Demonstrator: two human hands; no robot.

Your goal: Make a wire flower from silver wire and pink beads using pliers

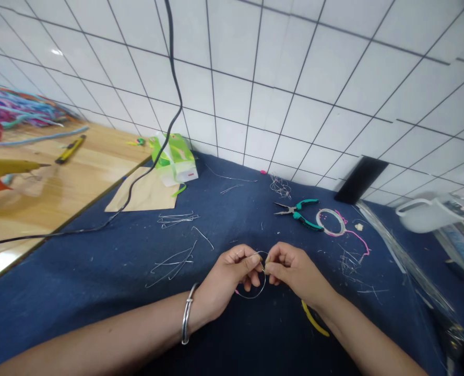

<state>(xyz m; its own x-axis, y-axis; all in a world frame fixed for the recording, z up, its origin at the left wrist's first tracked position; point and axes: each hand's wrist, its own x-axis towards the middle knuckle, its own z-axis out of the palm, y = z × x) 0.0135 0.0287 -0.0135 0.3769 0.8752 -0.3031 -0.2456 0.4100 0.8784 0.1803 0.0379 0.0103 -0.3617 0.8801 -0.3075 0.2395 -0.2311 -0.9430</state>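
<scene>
A thin wire ring (254,297) with a small pink bit on its left side hangs between my two hands, low over the blue cloth. My left hand (237,269), a silver bangle at its wrist, pinches the ring's upper left. Opposite it, my right hand (288,266) pinches wire at the ring's upper right; the fingertips hide the exact joint. Beneath my right forearm shows a yellow handle (313,319). Bent wire pieces (173,263) lie left of my left hand, with more hooked wires (177,218) behind them.
Teal-handled pliers (298,211), a white ring of tape (331,223), and loose wire scraps (349,263) lie on the right. A black cable (173,120) crosses the left side. Beyond are a tissue pack (175,159), a glue gun (4,175), a cutter knife (70,150) and a white mug (427,213).
</scene>
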